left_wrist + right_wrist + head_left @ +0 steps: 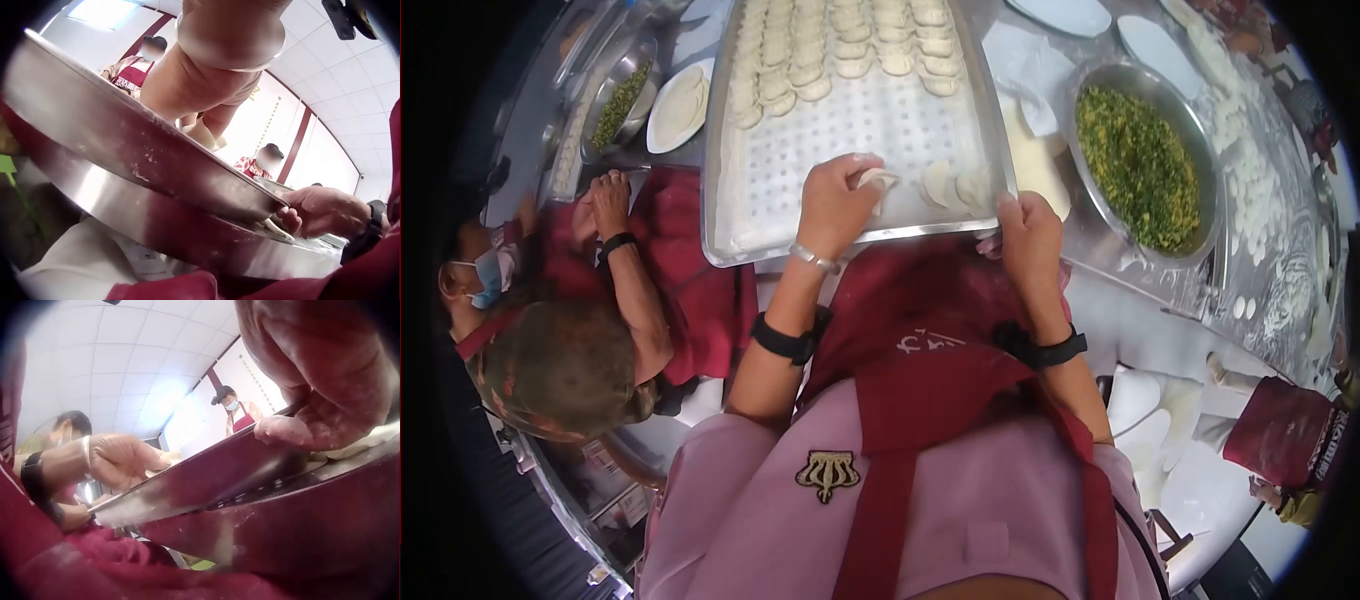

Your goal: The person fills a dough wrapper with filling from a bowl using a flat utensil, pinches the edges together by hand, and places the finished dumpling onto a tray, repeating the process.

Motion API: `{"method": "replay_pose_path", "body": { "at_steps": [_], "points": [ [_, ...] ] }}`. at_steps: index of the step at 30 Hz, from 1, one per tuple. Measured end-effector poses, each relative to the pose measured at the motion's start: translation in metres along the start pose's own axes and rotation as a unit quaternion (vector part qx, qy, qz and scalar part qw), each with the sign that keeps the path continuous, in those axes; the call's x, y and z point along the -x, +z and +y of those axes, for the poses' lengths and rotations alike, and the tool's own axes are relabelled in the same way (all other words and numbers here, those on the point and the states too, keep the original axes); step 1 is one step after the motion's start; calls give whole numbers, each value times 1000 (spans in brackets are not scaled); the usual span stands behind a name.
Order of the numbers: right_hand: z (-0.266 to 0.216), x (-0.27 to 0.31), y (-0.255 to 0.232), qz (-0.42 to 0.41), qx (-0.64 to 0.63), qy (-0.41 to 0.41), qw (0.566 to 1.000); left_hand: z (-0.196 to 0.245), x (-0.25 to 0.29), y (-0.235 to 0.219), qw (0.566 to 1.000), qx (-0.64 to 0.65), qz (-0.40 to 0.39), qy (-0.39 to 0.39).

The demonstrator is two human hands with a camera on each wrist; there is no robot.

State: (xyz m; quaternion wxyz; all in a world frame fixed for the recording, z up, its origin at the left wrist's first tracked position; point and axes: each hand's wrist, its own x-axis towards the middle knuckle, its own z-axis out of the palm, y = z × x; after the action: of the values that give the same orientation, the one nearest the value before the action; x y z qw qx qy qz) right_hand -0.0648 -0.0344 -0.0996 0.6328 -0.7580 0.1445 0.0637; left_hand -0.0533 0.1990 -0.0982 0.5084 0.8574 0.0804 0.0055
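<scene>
My left hand (833, 208) pinches a pale folded dumpling (878, 179) over the near part of a metal tray (800, 170) with a dotted, perforated floor. In the right wrist view the same dumpling (162, 465) shows at the left hand's fingertips, just above the tray's edge. With my right hand (1032, 232) I grip the tray's near right corner, thumb on the outside of the wall in the right wrist view. Close to that corner lie a few dumplings (956, 187) in the tray. Rows of dumplings (805, 45) fill its far part.
Right of the tray stands a steel bowl (1215, 190) of chopped green and yellow filling (1140, 165). A floury worktop (1270, 260) extends beyond. On the left are a plate of wrappers (678, 110), a smaller filling bowl (620, 105) and another person (565, 365) close by.
</scene>
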Motion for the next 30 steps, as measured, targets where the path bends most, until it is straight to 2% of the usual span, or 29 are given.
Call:
{"method": "replay_pose_path", "body": {
  "at_steps": [3, 6, 9, 12, 15, 24, 30],
  "points": [
    [10, 6, 3, -16, 33, -30, 999, -3, -2, 10, 992, -116, 11, 48],
    [1, 13, 1, -52, 33, -4, 998, -8, -2, 14, 977, -190, 40, 84],
    [5, 12, 1, -55, 39, -16, 998, 1, -1, 18, 975, -203, 59, 59],
    [4, 13, 1, -52, 13, -12, 998, 5, 2, 25, 966, -232, 78, 79],
    [6, 12, 1, -54, 9, -7, 998, 3, 6, 31, 959, -248, 77, 113],
    [12, 10, 1, -51, 19, -13, 998, 10, 15, 29, 946, -280, 64, 152],
    [13, 11, 3, -44, 0, -15, 999, 12, 15, 27, 951, -276, 59, 128]
  ]
}}
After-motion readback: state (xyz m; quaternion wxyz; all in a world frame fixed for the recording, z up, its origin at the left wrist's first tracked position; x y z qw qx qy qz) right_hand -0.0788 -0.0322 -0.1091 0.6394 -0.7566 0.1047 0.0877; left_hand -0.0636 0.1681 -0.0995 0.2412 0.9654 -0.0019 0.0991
